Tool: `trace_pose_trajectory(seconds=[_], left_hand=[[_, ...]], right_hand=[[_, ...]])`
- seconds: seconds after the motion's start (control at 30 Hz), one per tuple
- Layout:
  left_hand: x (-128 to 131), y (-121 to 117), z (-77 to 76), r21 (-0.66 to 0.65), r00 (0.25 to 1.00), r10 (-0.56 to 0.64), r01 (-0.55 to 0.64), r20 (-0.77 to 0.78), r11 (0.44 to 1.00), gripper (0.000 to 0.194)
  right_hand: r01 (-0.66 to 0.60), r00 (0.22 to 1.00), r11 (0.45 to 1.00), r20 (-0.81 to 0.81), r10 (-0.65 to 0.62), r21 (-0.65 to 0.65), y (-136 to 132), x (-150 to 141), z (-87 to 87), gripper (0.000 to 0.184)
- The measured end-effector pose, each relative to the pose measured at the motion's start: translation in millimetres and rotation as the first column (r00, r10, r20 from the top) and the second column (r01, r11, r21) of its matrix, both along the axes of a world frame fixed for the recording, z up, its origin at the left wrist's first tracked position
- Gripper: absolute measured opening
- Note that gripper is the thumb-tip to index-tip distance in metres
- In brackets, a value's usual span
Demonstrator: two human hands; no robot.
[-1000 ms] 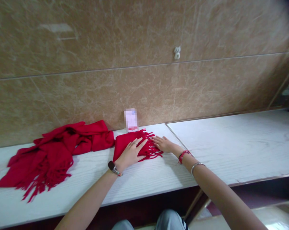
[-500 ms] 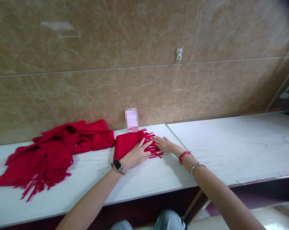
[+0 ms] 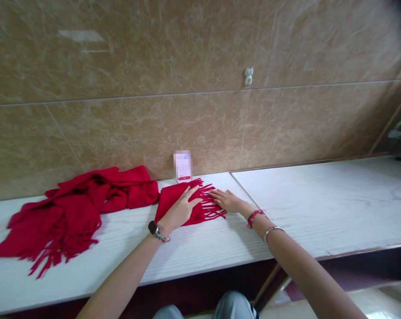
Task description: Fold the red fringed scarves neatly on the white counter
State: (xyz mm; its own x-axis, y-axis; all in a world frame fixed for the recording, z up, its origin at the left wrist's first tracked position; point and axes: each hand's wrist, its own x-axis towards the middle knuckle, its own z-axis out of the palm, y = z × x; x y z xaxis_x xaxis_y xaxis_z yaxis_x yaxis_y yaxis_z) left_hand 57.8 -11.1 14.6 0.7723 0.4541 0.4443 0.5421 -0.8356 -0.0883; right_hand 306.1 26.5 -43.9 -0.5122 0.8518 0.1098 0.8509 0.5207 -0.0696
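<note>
A folded red scarf (image 3: 169, 198) lies flat on the white tabletop, its fringe spread toward the right. My left hand (image 3: 180, 210) rests on the folded cloth with fingers stretched out and apart; it wears a ring, and a watch sits on the wrist. At the fringe's right side, my right hand (image 3: 226, 200) lies flat, fingertips touching the strands. Red and silver bracelets circle my right forearm. Neither hand grips anything. Part of the scarf is hidden under my left hand.
A crumpled red scarf (image 3: 97, 195) with fringe lies to the left on the white tabletop (image 3: 320, 199). Behind the folded one, a phone (image 3: 183, 166) with a blurred screen leans on the brown marbled wall (image 3: 137, 128). A small white cat-shaped hook (image 3: 248, 75) is on the wall.
My left hand has slid left, off the fringe and onto the folded cloth. More of the fringe shows, lying straighter. My right hand has stayed almost still.
</note>
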Motion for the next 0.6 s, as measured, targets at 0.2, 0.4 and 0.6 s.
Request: trace_pose_trajectory(seconds=[0.2,0.4,0.6], left_hand=[[-10,-2,8.3,0.041,0.996,0.061,-0.058,-0.063,0.997,0.052],[-8,-5,13.5,0.048,0.982,0.144,-0.139,-0.123,0.989,0.052],[-9,-4,15.4,0.076,0.975,0.207,-0.201,-0.079,0.977,0.047]], right_hand=[[0.180,0.982,0.983,0.065,-0.179,-0.017,-3,11,1.5,0.045],[-0.022,0.990,0.994,-0.138,0.037,0.107,-16,-12,30.2,0.041],[-0.328,0.936,0.943,-0.117,0.332,0.052,-30,-48,28.6,0.047]])
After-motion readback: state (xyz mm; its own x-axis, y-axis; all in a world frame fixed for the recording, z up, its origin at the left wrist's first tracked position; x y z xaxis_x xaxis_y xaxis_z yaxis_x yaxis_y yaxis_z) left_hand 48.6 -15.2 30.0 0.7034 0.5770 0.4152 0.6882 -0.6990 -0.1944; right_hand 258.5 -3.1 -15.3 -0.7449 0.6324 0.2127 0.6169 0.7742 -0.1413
